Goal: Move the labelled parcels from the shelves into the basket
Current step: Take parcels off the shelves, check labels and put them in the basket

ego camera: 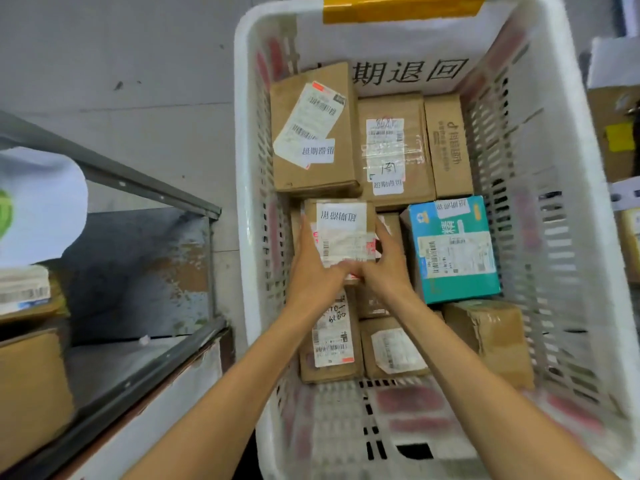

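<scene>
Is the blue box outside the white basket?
No, the blue box lies inside the white basket, close to its right wall.

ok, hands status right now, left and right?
Left hand: holding the small labelled parcel in the basket.
Right hand: holding the same parcel.

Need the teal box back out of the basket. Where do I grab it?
Probably come straight down and clamp the teal box across its long left and right sides. It stands higher than its neighbours, and there is a gap to the basket wall on its right.
</scene>
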